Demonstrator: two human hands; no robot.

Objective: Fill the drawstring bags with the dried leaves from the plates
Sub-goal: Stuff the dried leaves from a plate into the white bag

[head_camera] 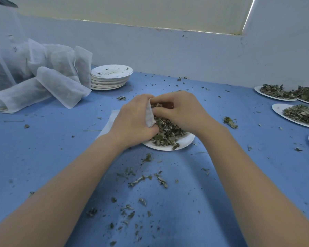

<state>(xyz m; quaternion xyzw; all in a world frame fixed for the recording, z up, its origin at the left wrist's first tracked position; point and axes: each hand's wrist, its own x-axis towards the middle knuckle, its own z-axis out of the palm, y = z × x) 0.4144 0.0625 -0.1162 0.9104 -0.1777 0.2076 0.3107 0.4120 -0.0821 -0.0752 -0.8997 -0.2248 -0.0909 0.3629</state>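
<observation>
A white paper plate (185, 142) heaped with dried green leaves (166, 130) sits at the middle of the blue table. My left hand (132, 120) grips the mouth of a white drawstring bag (149, 114) at the plate's left edge; the rest of the bag lies flat under the hand toward the left. My right hand (178, 109) is curled over the heap, pinching leaves right at the bag's opening. What lies inside the bag is hidden by both hands.
Several filled white bags (61, 82) lie piled at the far left beside a stack of used plates (111, 77). More plates of leaves (300, 113) line the right edge. Loose leaf bits (144, 179) litter the blue cloth; a white wall stands behind.
</observation>
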